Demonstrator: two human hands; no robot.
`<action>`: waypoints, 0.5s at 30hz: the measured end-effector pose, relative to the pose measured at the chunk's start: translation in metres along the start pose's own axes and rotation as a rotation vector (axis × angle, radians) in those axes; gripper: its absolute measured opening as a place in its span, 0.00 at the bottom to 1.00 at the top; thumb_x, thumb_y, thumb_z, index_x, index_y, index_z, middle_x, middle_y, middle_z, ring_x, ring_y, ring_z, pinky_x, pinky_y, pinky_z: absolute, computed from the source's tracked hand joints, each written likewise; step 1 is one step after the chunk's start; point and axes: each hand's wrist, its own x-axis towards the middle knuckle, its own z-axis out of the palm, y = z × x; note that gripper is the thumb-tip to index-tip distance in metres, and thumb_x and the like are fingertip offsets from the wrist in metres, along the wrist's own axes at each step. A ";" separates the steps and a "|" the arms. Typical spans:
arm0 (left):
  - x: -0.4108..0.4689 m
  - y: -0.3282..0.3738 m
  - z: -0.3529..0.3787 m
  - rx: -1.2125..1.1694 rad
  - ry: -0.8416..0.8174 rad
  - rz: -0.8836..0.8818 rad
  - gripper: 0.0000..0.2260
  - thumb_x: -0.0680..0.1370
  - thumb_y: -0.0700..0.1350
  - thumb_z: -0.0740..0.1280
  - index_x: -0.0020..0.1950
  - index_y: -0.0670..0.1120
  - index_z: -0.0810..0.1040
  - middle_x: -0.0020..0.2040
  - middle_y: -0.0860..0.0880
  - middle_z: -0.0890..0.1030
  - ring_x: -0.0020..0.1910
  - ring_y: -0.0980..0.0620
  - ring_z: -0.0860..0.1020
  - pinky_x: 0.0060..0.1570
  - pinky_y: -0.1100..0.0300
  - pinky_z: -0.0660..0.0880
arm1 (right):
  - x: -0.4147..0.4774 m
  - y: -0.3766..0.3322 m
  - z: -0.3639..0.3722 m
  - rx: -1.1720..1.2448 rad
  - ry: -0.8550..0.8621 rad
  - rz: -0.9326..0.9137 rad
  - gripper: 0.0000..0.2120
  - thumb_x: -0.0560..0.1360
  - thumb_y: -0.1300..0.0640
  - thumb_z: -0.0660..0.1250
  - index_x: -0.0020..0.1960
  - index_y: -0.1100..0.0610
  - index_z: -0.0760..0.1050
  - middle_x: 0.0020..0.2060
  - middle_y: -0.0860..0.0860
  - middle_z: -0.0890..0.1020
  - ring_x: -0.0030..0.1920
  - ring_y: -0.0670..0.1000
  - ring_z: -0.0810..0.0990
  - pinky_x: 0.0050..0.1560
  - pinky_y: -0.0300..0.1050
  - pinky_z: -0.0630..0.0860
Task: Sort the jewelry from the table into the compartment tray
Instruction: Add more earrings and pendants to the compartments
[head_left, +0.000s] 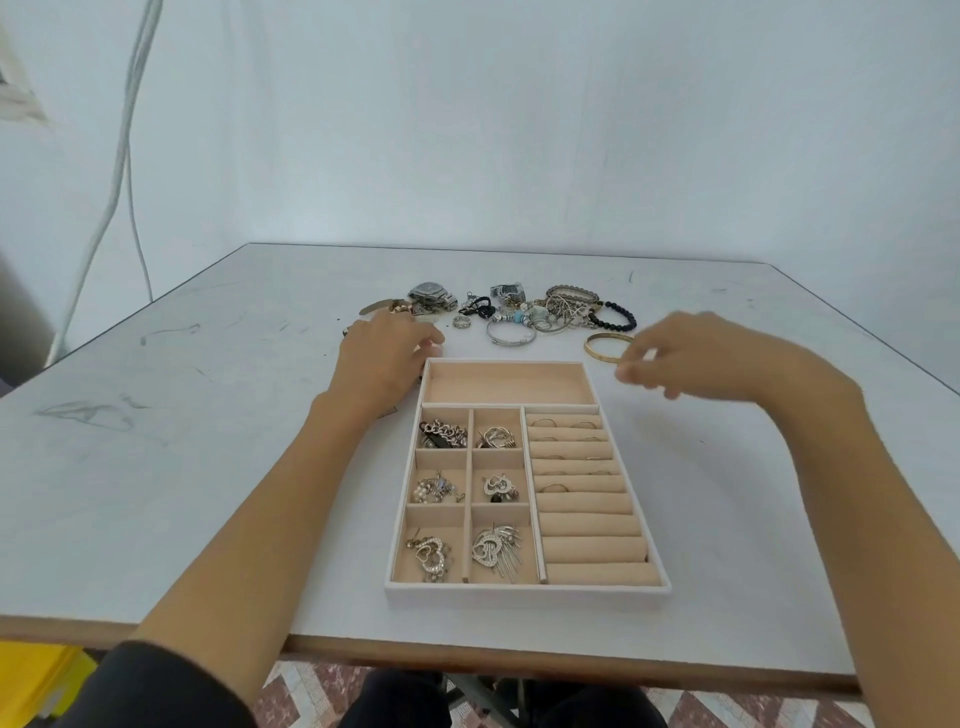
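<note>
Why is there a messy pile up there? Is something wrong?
Nothing looks broken or spilled. The tangled heap of jewelry is simply not yet sorted into the compartment tray. The long top compartment is empty, and a gold bangle lies alone beside the right hand.

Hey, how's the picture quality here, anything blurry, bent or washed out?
Head view: the right hand is smeared by motion blur, fingertips indistinct; the left hand is sharper. Light is soft and even, with only faint shadows beside the tray. Wide-angle distortion bows the table edges. The jewelry pile at the far side is soft, its pieces hard to separate.
</note>
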 end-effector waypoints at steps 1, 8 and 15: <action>0.000 -0.001 0.001 0.008 0.004 0.010 0.11 0.80 0.46 0.61 0.59 0.52 0.79 0.55 0.51 0.80 0.59 0.47 0.73 0.53 0.53 0.68 | 0.011 -0.004 -0.003 0.021 0.045 -0.013 0.06 0.73 0.45 0.66 0.45 0.47 0.79 0.44 0.50 0.83 0.45 0.52 0.83 0.57 0.52 0.75; 0.010 0.004 -0.002 0.014 0.070 0.044 0.09 0.80 0.45 0.62 0.57 0.48 0.80 0.55 0.48 0.79 0.57 0.45 0.72 0.51 0.54 0.64 | 0.079 -0.046 0.003 -0.012 0.251 -0.070 0.08 0.70 0.58 0.67 0.47 0.50 0.81 0.48 0.51 0.81 0.48 0.55 0.80 0.43 0.43 0.68; 0.043 0.012 0.006 0.040 -0.026 0.045 0.11 0.81 0.46 0.61 0.61 0.50 0.77 0.62 0.49 0.76 0.61 0.45 0.72 0.54 0.51 0.68 | 0.126 -0.063 0.028 -0.084 0.285 -0.106 0.13 0.72 0.62 0.64 0.54 0.52 0.80 0.54 0.54 0.79 0.54 0.58 0.79 0.50 0.46 0.70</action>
